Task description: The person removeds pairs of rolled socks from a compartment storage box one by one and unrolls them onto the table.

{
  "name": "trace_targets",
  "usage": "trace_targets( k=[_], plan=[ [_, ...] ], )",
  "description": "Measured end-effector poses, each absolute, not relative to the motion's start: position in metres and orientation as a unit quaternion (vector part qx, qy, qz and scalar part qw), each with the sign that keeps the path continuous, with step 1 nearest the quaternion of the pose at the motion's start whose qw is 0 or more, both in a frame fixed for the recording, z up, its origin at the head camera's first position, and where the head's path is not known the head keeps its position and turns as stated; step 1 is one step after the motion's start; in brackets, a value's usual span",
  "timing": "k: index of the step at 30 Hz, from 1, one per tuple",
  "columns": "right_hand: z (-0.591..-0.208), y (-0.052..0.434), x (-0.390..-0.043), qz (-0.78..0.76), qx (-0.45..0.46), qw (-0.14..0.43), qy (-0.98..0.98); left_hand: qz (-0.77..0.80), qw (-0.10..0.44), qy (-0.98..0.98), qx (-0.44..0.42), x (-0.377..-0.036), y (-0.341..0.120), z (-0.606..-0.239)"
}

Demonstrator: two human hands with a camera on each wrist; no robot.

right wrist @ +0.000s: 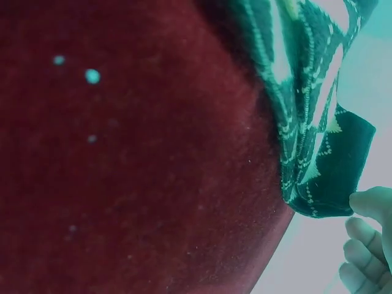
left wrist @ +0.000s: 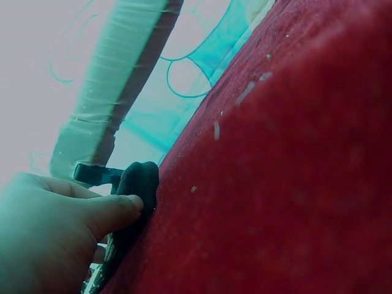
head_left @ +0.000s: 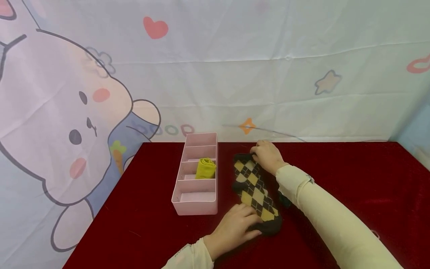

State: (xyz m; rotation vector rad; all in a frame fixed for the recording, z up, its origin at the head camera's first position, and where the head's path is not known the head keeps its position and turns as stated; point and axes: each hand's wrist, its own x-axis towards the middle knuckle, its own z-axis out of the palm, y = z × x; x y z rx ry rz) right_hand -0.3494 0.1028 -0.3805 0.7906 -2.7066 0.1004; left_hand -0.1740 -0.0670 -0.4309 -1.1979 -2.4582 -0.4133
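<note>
R sleeve point(head_left: 336, 215) nearest; R hand point(head_left: 270, 157) pinches argyle sock point(head_left: 256, 192) by cuff, L hand point(head_left: 235, 225) by toe, both nearly closed. Sock's unrolled, R of pink box point(head_left: 198, 208), prob. todo; yellow roll point(head_left: 205, 171) inside, done.

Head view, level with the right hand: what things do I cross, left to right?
Rabbit drawing → pink box with the yellow roll inside → patterned sock → right hand.
</note>
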Motion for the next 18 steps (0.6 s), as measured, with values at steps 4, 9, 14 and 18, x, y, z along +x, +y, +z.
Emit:
trace_targets(
  k=[4,9,14,18],
  plan=[
    [-0.382,0.101,-0.352,0.064,0.267,0.14,-0.951,-0.143,0.194,-0.873,-0.425,-0.174,-0.067,-0.431],
    [-0.388,0.099,-0.357,0.097,0.254,0.114,-0.955,-0.138,0.202,-0.873,-0.421,-0.173,-0.068,-0.431],
    [-0.392,0.098,-0.363,0.108,0.247,0.106,-0.957,-0.142,0.198,-0.876,-0.415,-0.173,-0.068,-0.43],
    [-0.392,0.097,-0.367,0.113,0.24,0.1,-0.959,-0.14,0.197,-0.88,-0.409,-0.173,-0.068,-0.429]
  ],
)
